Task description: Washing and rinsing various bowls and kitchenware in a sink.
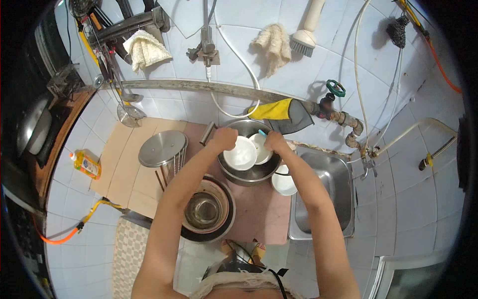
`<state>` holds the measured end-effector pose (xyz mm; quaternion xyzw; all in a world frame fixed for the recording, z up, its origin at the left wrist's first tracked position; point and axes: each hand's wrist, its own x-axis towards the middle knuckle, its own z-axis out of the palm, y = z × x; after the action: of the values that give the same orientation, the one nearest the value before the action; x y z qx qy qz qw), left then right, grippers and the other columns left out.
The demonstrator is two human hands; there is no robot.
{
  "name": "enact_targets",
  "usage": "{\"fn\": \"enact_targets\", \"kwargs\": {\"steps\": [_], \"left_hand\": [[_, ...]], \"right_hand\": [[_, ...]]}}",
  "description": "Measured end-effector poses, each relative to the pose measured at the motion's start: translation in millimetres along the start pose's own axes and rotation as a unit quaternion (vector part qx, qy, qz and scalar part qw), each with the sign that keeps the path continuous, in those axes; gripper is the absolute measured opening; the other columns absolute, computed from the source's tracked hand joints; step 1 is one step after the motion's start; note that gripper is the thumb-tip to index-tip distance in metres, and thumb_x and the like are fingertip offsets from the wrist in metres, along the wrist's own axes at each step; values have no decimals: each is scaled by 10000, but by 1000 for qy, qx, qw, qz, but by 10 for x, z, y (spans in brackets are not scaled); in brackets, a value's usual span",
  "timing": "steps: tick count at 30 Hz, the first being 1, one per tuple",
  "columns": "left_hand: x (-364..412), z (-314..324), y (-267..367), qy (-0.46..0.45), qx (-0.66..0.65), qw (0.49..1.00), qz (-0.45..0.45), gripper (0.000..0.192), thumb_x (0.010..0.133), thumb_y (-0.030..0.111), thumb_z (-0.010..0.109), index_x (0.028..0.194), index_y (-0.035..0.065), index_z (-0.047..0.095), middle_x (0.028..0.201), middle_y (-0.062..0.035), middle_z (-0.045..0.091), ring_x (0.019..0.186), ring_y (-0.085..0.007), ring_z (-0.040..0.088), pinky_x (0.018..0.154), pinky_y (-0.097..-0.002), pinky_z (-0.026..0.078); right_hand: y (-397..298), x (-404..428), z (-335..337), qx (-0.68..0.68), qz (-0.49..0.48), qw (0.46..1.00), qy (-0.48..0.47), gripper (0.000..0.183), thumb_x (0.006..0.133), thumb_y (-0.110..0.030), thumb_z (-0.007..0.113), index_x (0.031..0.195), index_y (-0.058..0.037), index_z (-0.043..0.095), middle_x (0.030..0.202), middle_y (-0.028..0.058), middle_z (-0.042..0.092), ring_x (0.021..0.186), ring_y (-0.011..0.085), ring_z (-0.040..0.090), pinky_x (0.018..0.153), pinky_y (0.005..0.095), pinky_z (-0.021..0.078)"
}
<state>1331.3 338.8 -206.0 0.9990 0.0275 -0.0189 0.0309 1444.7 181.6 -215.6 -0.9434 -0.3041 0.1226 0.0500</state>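
A stainless steel pot (246,177) with a side handle stands near the tiled wall. Over it my left hand (225,139) grips the rim of a white bowl (240,154). Beside that bowl, and partly behind it, is a second white bowl (264,149); my right hand (275,142) is closed at its right rim, with a light blue item (262,132) showing by the fingers. Another white bowl (283,184), with a dark utensil handle at its edge, sits between the pot and the sink, partly under my right forearm. Nested bowls (203,211) rest in a dark basin near my left forearm.
The steel sink (323,187) lies to the right, below a tap (368,164). A lidded metal utensil holder (163,148) and a dish soap bottle (86,164) are on the left. A yellow and grey cloth (287,114) hangs on the wall pipe (186,86) behind the pot.
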Motion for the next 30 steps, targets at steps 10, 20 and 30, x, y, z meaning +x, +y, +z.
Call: {"fn": "enact_targets", "kwargs": {"steps": [10,20,30], "left_hand": [[-169,-682,-83,35,-72,995,-60,211,630,82,481,767,-56,561,724,-216,576,679,-306,585,637,-390,462],[-676,-1353,334,-36,-385,912,-136,178,620,9,509,723,-124,566,621,-166,573,506,-219,587,433,-279,482],[-1257,-958,1149,-38,-450,874,-180,136,635,-4,499,679,-125,544,590,-137,551,499,-206,579,432,-271,485]], "right_hand": [[198,-442,-505,269,68,957,-88,134,605,-45,482,554,76,509,486,130,501,334,201,444,281,317,311],[587,-1185,-1036,442,47,890,-99,142,632,-67,517,577,57,474,478,78,467,291,92,329,241,235,207],[1542,-1728,-1128,447,55,885,-119,161,628,-96,532,580,49,481,465,55,456,306,58,307,244,212,195]]}}
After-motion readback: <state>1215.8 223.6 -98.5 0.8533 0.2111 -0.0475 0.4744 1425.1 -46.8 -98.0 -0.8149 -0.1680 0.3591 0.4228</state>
